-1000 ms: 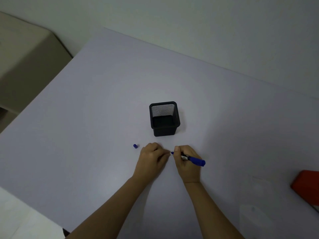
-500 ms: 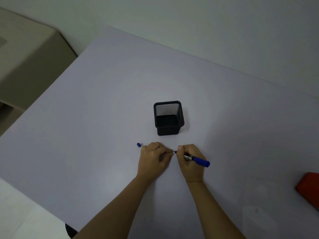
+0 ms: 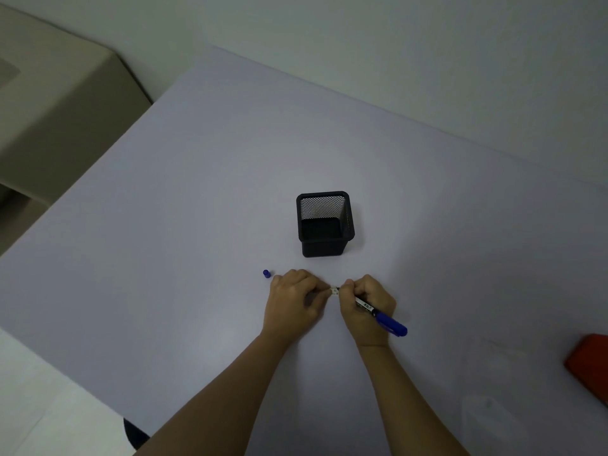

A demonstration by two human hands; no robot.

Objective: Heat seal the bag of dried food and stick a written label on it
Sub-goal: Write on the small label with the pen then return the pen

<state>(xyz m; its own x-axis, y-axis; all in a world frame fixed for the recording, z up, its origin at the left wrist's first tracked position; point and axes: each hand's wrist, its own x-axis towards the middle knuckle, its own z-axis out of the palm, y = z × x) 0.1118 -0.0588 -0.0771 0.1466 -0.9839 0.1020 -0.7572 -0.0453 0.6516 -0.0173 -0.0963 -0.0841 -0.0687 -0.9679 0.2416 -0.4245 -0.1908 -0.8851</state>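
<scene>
Writing the label on the bench

The small white label lies flat on the bench between the hands. The left hand has its grip pinched on the label's edge, and the right hand has its grip clamped on the blue marker. The label looks thin, light and easy to crease, so it is best lifted by one edge.

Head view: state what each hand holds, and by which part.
The right hand grips the blue marker near its writing tip. The left hand pinches a small white label by its left edge.
</scene>
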